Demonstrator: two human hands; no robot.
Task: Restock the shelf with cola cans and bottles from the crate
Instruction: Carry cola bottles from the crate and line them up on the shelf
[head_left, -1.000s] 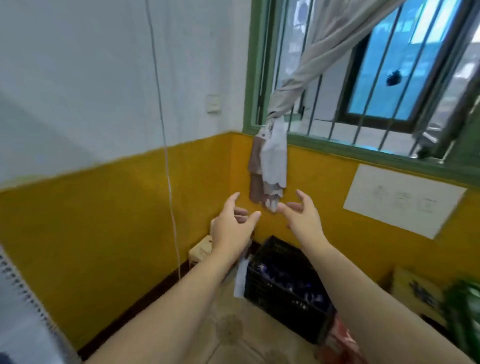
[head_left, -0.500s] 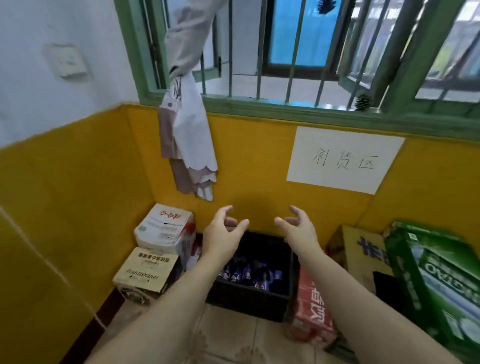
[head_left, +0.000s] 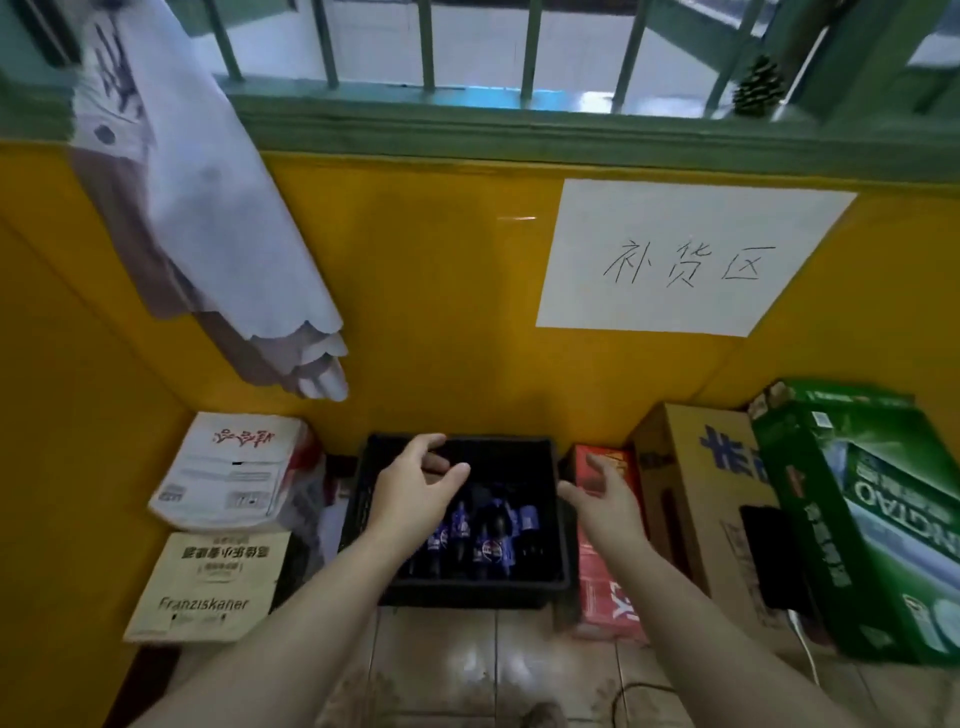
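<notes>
Black crate of cola bottles on the tiled floor.
Left hand and right hand hover above it, fingers relaxed, grasping nothing.

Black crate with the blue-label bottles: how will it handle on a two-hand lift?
Probably heavy for its size: the black plastic crate holds several dark blue-labelled bottles. Likely stiff: its walls look thick and straight. The bottles cluster toward the near side, so it may feel front-heavy and they could shift.
</notes>
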